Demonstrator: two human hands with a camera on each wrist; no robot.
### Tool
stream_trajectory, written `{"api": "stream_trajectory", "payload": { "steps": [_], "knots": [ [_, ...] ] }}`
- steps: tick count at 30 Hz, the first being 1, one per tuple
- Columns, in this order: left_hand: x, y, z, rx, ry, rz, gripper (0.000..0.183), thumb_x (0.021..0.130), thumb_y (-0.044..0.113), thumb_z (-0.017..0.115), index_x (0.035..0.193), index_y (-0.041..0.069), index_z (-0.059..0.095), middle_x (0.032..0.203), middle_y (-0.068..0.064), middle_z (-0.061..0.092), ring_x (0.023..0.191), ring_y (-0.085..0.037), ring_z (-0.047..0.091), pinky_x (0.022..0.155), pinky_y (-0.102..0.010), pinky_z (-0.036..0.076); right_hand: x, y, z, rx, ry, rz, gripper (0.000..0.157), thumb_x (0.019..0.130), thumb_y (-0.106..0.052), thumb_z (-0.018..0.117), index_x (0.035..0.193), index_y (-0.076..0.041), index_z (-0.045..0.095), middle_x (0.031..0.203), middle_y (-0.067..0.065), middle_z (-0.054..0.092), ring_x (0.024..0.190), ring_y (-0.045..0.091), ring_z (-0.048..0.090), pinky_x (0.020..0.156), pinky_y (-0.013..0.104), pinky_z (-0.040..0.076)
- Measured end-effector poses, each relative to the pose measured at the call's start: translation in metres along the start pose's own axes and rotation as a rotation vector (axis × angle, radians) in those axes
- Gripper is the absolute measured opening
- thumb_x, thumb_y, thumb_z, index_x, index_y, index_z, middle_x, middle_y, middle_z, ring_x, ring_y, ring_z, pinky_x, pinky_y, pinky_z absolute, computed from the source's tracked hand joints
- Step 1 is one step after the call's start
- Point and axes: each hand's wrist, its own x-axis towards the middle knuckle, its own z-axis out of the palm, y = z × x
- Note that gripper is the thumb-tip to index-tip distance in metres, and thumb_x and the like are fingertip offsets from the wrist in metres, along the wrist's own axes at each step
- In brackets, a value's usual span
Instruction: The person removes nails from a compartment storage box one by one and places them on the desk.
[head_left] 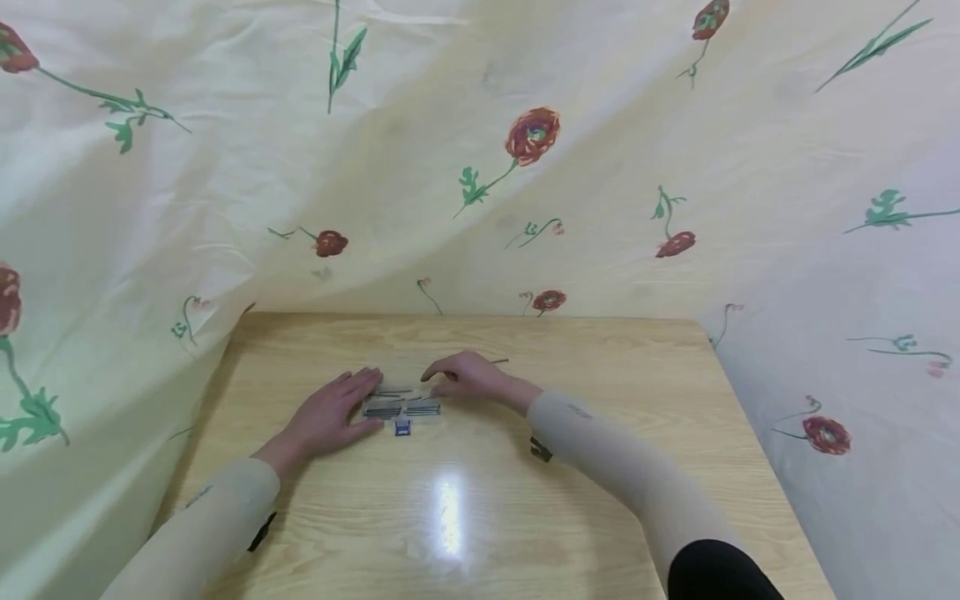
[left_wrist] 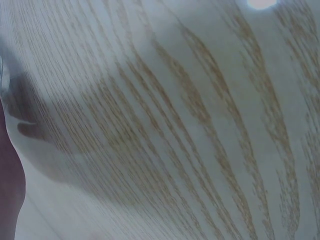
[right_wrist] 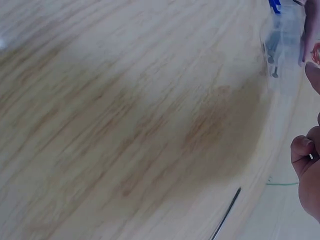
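Clear plastic box [head_left: 403, 406] of thin dark nails [head_left: 422, 409] sits on the bench [head_left: 345, 525] between the two hands, its blue tag [head_left: 402, 428] facing the wearer. Just behind that tag lies a row of two compartments, each with several nails lying side by side, their long axes running left to right. The left hand [head_left: 330, 410] is at the box's left end, the thumb toward the near corner and the other fingers reaching toward the back one; these are extended, not curled round anything.

Behind the near row lie a few more nails, also roughly crosswise. The right hand [head_left: 474, 375] arches at the box's rear right, its forefinger and thumb bent toward the box, which lies to the left of and nearer the wearer than these fingers. Whether they pinch a nail I cannot tell.

Farther out, a loose nail [head_left: 499, 361] lies on the bare bench, well apart from the box, just beyond the right hand and much closer to it than to the left. Its long axis runs mostly left to right, slightly slanted. Past the bench's far edge hangs a flowered cloth [head_left: 405, 167].
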Motion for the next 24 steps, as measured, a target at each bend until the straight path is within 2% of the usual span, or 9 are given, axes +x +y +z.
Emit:
{"api": "stream_trajectory", "payload": {
  "steps": [8, 12, 18, 21, 24],
  "knots": [
    [0.002, -0.004, 0.004, 0.01, 0.031, 0.02, 0.085, 0.101, 0.057, 0.066, 0.166, 0.011, 0.039, 0.171, -0.008, 0.04, 0.156, -0.034, 0.04, 0.129, -0.054, 0.032, 0.011, -0.001, 0.008, -0.039, -0.035, -0.031, 0.03, 0.101, -0.025, 0.077, 0.13, -0.017, 0.077, 0.071, -0.009, 0.057, 0.06, 0.003, 0.04, 0.059, 0.021, 0.038],
    [0.003, -0.003, 0.002, 0.006, 0.012, 0.014, 0.085, 0.102, 0.058, 0.065, 0.167, 0.011, 0.038, 0.172, -0.007, 0.038, 0.157, -0.031, 0.037, 0.13, -0.052, 0.03, 0.014, -0.002, 0.008, -0.04, -0.06, -0.057, 0.03, 0.101, -0.022, 0.077, 0.131, -0.016, 0.077, 0.076, -0.005, 0.064, 0.062, 0.003, 0.044, 0.06, 0.021, 0.041],
    [0.003, -0.002, -0.001, -0.007, -0.001, 0.004, 0.085, 0.101, 0.057, 0.067, 0.167, 0.012, 0.037, 0.172, -0.006, 0.038, 0.158, -0.03, 0.036, 0.131, -0.05, 0.028, 0.023, -0.002, 0.005, -0.11, -0.127, -0.095, 0.031, 0.102, -0.019, 0.076, 0.132, -0.016, 0.076, 0.082, -0.003, 0.069, 0.065, 0.004, 0.047, 0.063, 0.022, 0.043],
    [0.004, -0.003, -0.001, 0.003, 0.007, 0.014, 0.085, 0.101, 0.057, 0.067, 0.167, 0.011, 0.038, 0.172, -0.006, 0.039, 0.158, -0.03, 0.037, 0.131, -0.05, 0.028, 0.028, -0.003, 0.003, -0.143, -0.167, -0.103, 0.029, 0.102, -0.018, 0.075, 0.132, -0.017, 0.077, 0.092, -0.002, 0.075, 0.069, 0.005, 0.05, 0.066, 0.023, 0.046],
    [0.004, -0.005, 0.0, 0.013, 0.003, 0.019, 0.085, 0.101, 0.057, 0.067, 0.167, 0.011, 0.038, 0.172, -0.005, 0.038, 0.158, -0.028, 0.037, 0.132, -0.048, 0.028, 0.031, -0.005, 0.003, -0.161, -0.204, -0.102, 0.028, 0.103, -0.017, 0.073, 0.131, -0.017, 0.078, 0.111, -0.001, 0.08, 0.077, 0.009, 0.06, 0.077, 0.026, 0.054]
  ]
}}
